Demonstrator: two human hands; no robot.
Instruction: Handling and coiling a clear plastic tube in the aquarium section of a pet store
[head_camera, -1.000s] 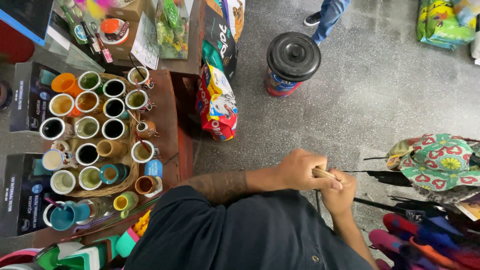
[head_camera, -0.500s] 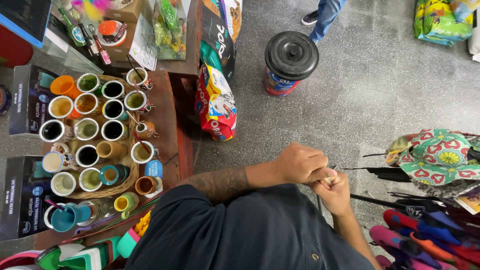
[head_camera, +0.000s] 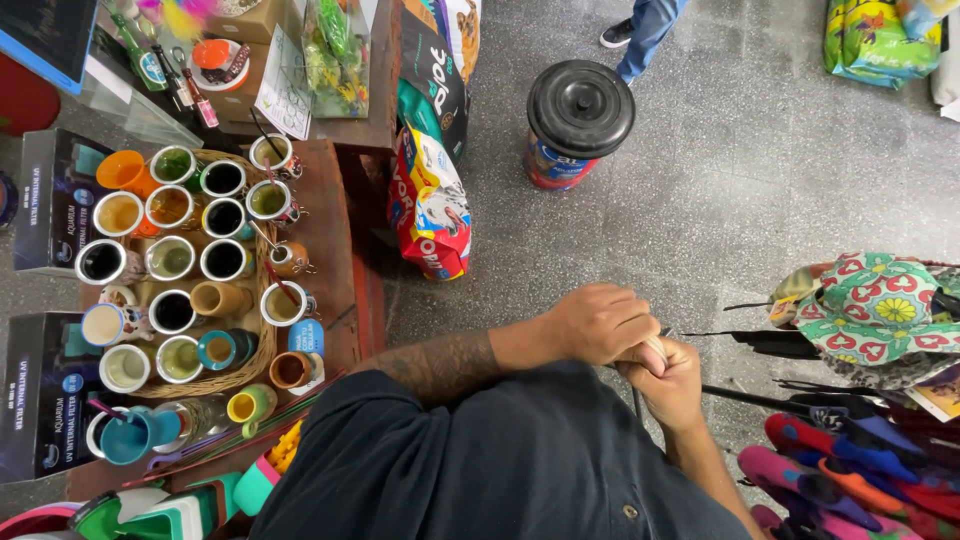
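Both hands close together on one thin dark rod (head_camera: 640, 395): the left hand (head_camera: 600, 322) wraps over it from above, the right hand (head_camera: 668, 382) clasps it just beneath, fists touching, held above the person's dark shirt (head_camera: 500, 470). Below lies a grey speckled stone floor (head_camera: 740, 190). On the person's left, a wooden table (head_camera: 328, 250) carries a wicker tray (head_camera: 262, 345) packed with small cups (head_camera: 222, 260), with dark boxes (head_camera: 55, 195) beside it. Near the table, a red printed bag (head_camera: 432, 205) leans, and a black-lidded drum (head_camera: 578, 112) stands just beyond. To the right, a floral cloth (head_camera: 880, 305) lies over dark rods, with bright coloured items (head_camera: 850, 475) heaped nearby. Someone's jeans leg (head_camera: 650, 30) shows at the top edge.
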